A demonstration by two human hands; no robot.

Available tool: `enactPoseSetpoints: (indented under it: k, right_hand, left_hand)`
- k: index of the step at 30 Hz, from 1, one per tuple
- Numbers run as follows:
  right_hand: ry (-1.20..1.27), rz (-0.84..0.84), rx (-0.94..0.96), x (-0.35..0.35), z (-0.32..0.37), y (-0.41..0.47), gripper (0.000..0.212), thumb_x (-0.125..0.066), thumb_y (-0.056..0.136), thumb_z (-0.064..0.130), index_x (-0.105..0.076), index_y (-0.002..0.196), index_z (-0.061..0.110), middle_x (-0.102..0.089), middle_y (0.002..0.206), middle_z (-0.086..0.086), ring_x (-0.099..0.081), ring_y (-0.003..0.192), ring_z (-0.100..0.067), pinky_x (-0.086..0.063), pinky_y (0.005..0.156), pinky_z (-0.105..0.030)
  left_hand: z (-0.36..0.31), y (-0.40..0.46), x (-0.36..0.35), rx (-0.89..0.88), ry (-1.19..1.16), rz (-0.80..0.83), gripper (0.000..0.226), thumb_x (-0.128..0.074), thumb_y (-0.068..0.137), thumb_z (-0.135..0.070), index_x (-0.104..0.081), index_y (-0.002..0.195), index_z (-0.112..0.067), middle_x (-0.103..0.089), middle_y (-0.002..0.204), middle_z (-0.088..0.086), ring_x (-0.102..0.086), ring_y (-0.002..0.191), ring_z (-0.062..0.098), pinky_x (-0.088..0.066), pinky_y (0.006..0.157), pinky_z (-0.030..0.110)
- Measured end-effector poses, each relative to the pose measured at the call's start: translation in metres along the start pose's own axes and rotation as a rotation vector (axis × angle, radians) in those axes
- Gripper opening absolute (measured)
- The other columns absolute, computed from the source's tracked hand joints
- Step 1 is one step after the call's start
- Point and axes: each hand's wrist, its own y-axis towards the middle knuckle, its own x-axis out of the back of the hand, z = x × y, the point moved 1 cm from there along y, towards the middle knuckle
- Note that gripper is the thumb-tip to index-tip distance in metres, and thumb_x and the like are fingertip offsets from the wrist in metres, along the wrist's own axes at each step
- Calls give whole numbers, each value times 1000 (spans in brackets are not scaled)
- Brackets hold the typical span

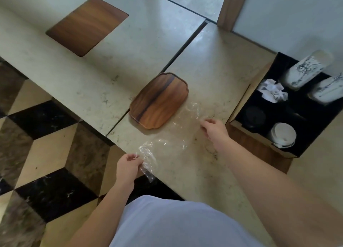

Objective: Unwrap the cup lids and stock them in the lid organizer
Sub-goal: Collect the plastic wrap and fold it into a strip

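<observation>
Two hands, left hand (128, 166) and right hand (213, 128), gripping clear plastic wrap (167, 137), no readable writing

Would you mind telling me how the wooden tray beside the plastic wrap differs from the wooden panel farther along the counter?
The scalloped wooden tray lies on top of the pale stone counter, while the plain wooden panel sits set into it, flush. The tray has a raised rim and wavy edges; the panel is flat with rounded corners. The tray touches the clear plastic wrap; the panel stands alone. Both are brown, striped wood.
</observation>
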Motion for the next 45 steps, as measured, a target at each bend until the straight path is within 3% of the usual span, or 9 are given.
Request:
enactPoseSetpoints:
  k: [3, 6, 11, 14, 18, 29, 33, 41, 45]
  right_hand:
    - [40, -9, 158, 16, 14, -21, 3, -68, 96, 24, -67, 94, 23, -75, 106, -6, -69, 87, -11, -57, 80, -29]
    - [23, 63, 333, 45, 32, -49, 7, -65, 99, 20, -68, 102, 14, -78, 94, 1, -73, 86, -10, -57, 74, -23]
    - [-45, 151, 597, 96, 51, -106, 4, -65, 98, 12, -66, 96, 8, -78, 87, 5, -72, 86, -7, -56, 78, -21]
    - [-50, 155, 698, 127, 50, -137, 6, -68, 96, 15, -67, 95, 10, -77, 89, 3, -73, 91, -11, -56, 81, -24]
    - [-50, 88, 784, 167, 36, -164, 10, -70, 93, 26, -70, 94, 17, -76, 92, -1, -74, 93, -19, -59, 86, -31]
    - [144, -104, 692, 227, -20, -182, 8, -72, 93, 13, -72, 100, 15, -77, 93, -4, -72, 88, -16, -56, 82, -32]
    - [251, -143, 716, 232, -20, -190, 12, -76, 88, 25, -75, 98, 18, -77, 98, 0, -72, 89, -13, -57, 79, -25]
    - [367, -325, 719, 240, -24, -195, 10, -62, 96, 3, -72, 95, -1, -75, 75, 5, -69, 73, -6, -56, 74, -18]
    - [327, -344, 726, 240, -22, -195, 14, -63, 96, 1, -74, 94, 10, -76, 78, 10, -69, 74, -2, -54, 73, -14]
  left_hand:
    - [-16, -12, -5, -107, 148, -37, 34, -72, 86, -13, -58, 117, -16, -66, 103, 6, -65, 91, 22, -55, 76, 36]
    - [-66, -41, -26, -386, 158, -94, 22, -69, 91, -31, -56, 110, -31, -63, 105, -9, -62, 96, 8, -46, 66, 22]
    - [-168, -113, -94, -784, 92, 345, 42, -70, 90, -45, -59, 128, -30, -66, 123, -9, -63, 113, 5, -50, 92, 25]
    - [-201, -157, -130, -791, 54, 720, 52, -67, 91, -45, -59, 138, -22, -69, 130, 1, -64, 122, 15, -51, 101, 35]
    - [-202, -197, -158, -882, 61, 939, 40, -70, 88, -42, -70, 123, -22, -77, 112, 7, -70, 112, 26, -55, 97, 44]
    - [-166, -229, -208, -758, 41, 999, 7, -79, 85, -20, -81, 91, -16, -79, 84, 8, -75, 82, 19, -59, 75, 26]
    - [-159, -235, -216, -780, 68, 1016, 9, -78, 86, -26, -81, 90, -19, -79, 84, 6, -75, 83, 18, -58, 75, 25]
    - [-155, -238, -215, -862, 60, 887, 20, -65, 99, -19, -74, 83, -27, -79, 85, 7, -76, 85, 22, -60, 76, 28]
    - [-154, -240, -211, -815, 56, 1001, 5, -69, 94, -25, -70, 96, -20, -79, 95, 10, -75, 95, 26, -59, 81, 31]
